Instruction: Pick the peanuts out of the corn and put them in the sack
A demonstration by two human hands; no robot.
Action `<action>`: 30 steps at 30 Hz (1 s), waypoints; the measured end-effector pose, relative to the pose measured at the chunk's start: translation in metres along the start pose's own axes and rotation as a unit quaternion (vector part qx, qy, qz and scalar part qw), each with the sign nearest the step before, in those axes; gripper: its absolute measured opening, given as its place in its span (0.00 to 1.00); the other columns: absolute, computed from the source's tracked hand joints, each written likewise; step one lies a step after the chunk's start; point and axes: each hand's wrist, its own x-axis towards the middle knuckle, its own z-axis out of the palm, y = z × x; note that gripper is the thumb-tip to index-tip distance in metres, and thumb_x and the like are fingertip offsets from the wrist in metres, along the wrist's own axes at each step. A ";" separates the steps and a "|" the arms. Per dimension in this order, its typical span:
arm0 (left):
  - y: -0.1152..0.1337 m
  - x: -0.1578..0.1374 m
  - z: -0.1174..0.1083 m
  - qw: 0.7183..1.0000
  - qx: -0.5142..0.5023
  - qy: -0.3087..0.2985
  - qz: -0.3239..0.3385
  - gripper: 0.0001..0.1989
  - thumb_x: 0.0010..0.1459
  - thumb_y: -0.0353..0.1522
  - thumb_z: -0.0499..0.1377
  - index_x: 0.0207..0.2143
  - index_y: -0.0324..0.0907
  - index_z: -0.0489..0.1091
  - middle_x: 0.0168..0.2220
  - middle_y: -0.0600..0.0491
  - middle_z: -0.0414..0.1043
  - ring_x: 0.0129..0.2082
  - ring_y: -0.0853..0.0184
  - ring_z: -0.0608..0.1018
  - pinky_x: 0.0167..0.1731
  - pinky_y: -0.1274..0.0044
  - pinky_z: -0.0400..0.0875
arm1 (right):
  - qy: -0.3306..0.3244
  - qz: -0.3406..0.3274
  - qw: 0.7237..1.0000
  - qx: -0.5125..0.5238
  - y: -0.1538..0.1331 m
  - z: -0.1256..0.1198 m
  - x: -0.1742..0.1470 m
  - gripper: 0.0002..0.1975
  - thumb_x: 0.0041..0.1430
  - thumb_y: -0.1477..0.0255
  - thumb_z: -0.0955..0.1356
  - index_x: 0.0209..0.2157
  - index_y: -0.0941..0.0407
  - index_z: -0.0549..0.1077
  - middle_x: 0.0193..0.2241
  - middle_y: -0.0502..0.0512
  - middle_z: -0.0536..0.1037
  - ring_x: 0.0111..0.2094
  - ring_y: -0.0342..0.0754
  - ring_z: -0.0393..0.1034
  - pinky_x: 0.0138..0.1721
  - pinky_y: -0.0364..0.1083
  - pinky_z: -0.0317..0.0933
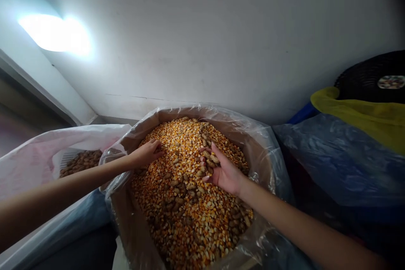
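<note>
A large plastic-lined sack (126,211) holds dried corn kernels (186,135) with unshelled peanuts (177,192) scattered among them. My right hand (226,175) is over the right part of the corn, palm turned up and fingers curled around several peanuts. At the left side of the pile is my left hand (148,153), its fingers bent inward against the kernels. Whatever those fingers may hold is hidden. More peanuts lie near the lower right and far side of the corn.
To the left stands a white and pink sack (38,147) with brown nuts or beans (82,162) inside. A blue plastic bag (341,156), yellow mesh cloth (363,112) and black woven basket (360,78) are at right. Behind rises a pale wall (205,42).
</note>
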 end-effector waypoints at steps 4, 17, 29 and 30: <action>-0.011 -0.004 0.005 0.999 -0.050 0.007 0.000 0.13 0.50 0.39 0.49 0.33 0.39 0.61 0.35 0.47 0.64 0.34 0.65 0.68 0.36 0.74 0.63 | 0.020 -0.050 0.995 -0.086 0.000 0.001 -0.001 0.17 0.46 0.56 0.65 0.35 0.52 0.69 0.25 0.49 0.66 0.24 0.40 0.61 0.17 0.39 0.58; 0.018 0.015 -0.033 0.895 -0.427 -0.038 -0.126 0.08 0.48 0.31 0.41 0.25 0.40 0.58 0.20 0.55 0.58 0.18 0.72 0.64 0.18 0.79 0.61 | 0.008 -0.027 0.999 0.022 -0.011 -0.006 -0.007 0.08 0.49 0.70 0.66 0.34 0.55 0.69 0.23 0.48 0.69 0.21 0.39 0.63 0.19 0.39 0.56; 0.052 0.012 -0.014 0.994 -0.100 -0.022 0.040 0.13 0.55 0.40 0.43 0.30 0.41 0.61 0.26 0.54 0.66 0.26 0.69 0.69 0.27 0.78 0.61 | -0.009 -0.008 0.999 0.033 -0.012 -0.008 -0.008 0.08 0.51 0.68 0.64 0.34 0.54 0.69 0.22 0.48 0.71 0.23 0.40 0.65 0.21 0.41 0.56; 0.052 0.012 -0.016 0.991 -0.133 -0.010 0.028 0.13 0.55 0.40 0.43 0.29 0.41 0.61 0.25 0.55 0.65 0.26 0.70 0.68 0.27 0.79 0.61 | -0.009 -0.010 0.999 0.029 -0.012 -0.008 -0.007 0.08 0.51 0.68 0.65 0.34 0.54 0.70 0.22 0.48 0.71 0.23 0.40 0.65 0.21 0.40 0.56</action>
